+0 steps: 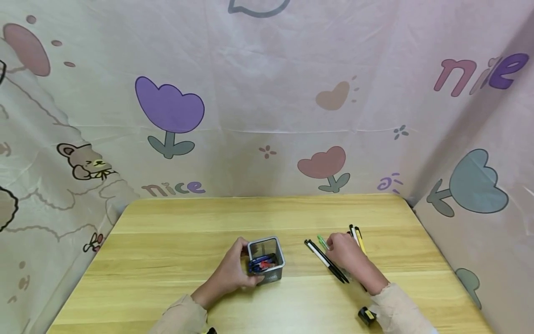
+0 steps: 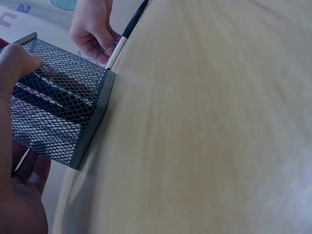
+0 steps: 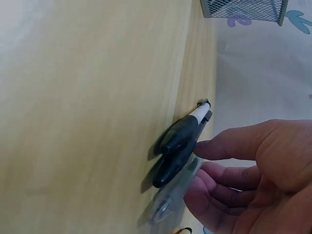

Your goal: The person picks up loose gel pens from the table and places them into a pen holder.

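My left hand [image 1: 233, 266] grips a square metal mesh pen holder [image 1: 273, 276], its thumb and fingers on opposite sides. Several blue pens [image 1: 262, 262] and something red lie inside. In the left wrist view the mesh holder [image 2: 61, 105] looks tilted, with dark pens showing through its wall. Over on the right, my right hand [image 1: 348, 250] pinches a clear pen with a green end [image 1: 322, 241] that lies on the table. Right beside its thumb, in the right wrist view, are a white-and-black pen [image 3: 183, 131] and a black pen [image 3: 173, 163]; the clear pen [image 3: 170, 197] runs toward the fingers.
Beyond the right hand lie a yellow pen [image 1: 360, 239] and a white pen [image 1: 353, 232]. A small black object with a yellow mark [image 1: 367, 316] sits by the right sleeve. Printed cloth [image 1: 258, 102] hangs around the wooden table [image 1: 187, 218].
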`<state>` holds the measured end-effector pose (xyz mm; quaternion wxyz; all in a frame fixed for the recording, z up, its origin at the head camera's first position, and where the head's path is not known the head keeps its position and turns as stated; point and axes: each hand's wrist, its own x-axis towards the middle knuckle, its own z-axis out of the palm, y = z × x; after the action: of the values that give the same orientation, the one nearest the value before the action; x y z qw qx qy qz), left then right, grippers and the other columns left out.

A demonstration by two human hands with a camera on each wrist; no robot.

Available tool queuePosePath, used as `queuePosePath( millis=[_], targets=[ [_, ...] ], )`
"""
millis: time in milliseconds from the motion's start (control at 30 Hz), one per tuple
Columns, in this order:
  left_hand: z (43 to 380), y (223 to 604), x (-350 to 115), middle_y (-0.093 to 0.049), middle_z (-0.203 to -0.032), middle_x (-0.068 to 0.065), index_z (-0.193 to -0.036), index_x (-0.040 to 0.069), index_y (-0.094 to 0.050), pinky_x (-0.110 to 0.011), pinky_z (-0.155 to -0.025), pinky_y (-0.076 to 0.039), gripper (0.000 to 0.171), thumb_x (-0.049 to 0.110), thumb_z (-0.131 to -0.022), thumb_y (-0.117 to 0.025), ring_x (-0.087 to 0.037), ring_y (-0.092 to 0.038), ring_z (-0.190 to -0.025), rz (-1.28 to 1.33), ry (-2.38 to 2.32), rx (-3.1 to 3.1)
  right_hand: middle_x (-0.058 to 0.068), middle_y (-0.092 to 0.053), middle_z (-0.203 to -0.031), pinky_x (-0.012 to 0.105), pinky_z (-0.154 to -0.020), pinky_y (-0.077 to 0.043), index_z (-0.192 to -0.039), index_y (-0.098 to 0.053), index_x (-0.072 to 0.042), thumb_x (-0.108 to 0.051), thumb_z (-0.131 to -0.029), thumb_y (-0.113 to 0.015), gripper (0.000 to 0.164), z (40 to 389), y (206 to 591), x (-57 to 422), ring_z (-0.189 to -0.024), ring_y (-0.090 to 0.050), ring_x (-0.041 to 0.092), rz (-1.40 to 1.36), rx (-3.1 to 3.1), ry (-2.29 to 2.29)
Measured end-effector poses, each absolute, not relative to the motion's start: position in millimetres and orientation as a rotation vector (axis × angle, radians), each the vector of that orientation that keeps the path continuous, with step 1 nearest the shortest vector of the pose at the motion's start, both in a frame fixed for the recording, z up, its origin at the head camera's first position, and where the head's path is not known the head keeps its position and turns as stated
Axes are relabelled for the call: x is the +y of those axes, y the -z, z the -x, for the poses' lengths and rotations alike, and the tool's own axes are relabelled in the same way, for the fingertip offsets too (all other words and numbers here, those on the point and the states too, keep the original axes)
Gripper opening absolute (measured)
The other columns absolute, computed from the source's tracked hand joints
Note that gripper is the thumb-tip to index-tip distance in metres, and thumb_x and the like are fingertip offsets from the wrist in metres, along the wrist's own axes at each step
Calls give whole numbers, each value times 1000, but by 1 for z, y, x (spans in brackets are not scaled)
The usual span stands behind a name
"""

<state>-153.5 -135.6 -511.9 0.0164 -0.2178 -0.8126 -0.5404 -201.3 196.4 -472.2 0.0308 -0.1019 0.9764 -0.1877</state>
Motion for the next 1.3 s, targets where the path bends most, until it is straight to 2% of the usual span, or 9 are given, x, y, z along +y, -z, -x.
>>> queuePosePath(
  millis=[167, 533, 867, 1100, 1300],
  targets=[
    [154, 511, -136, -57, -109, -9, -111, 12, -41, -34, -89, -51, 72, 20, -57, -89, -16, -56, -98, 676, 1680, -2533, 4, -66, -79, 36, -66, -54, -88, -68, -3, -7, -73, -67, 16, 202, 470, 197, -68, -55, 15, 273, 2988, 540],
    [154, 511, -135, -56, -110, -9, -111, 11, -40, -33, -87, -52, 73, 17, -57, -88, -16, -56, -98, 693, 1692, -2524, 1, -67, -75, 31, -58, -51, -79, -69, -8, -8, -72, -73, 8, 202, 465, 199, -63, -55, 12, 254, 2999, 595],
    [153, 508, -136, -56, -111, -9, -111, 11, -40, -33, -88, -51, 73, 18, -57, -88, -15, -56, -99, 685, 1693, -2536, -1, -61, -71, 28, -54, -47, -80, -64, -9, -9, -71, -77, 15, 201, 458, 201, -62, -53, 13, 234, 2975, 708],
    [153, 507, -136, -56, -111, -8, -112, 11, -39, -32, -87, -52, 73, 19, -57, -88, -15, -56, -98, 698, 1681, -2534, -2, -62, -69, 26, -54, -48, -77, -66, -9, -4, -72, -71, 9, 198, 447, 198, -61, -53, 11, 352, 3032, 800],
    [153, 507, -136, -56, -111, -8, -112, 11, -39, -33, -87, -51, 73, 19, -58, -88, -16, -56, -99, 695, 1687, -2535, -3, -63, -70, 24, -55, -49, -80, -68, -9, -6, -74, -74, 9, 193, 435, 190, -62, -54, 8, 437, 3055, 849]
  ],
)
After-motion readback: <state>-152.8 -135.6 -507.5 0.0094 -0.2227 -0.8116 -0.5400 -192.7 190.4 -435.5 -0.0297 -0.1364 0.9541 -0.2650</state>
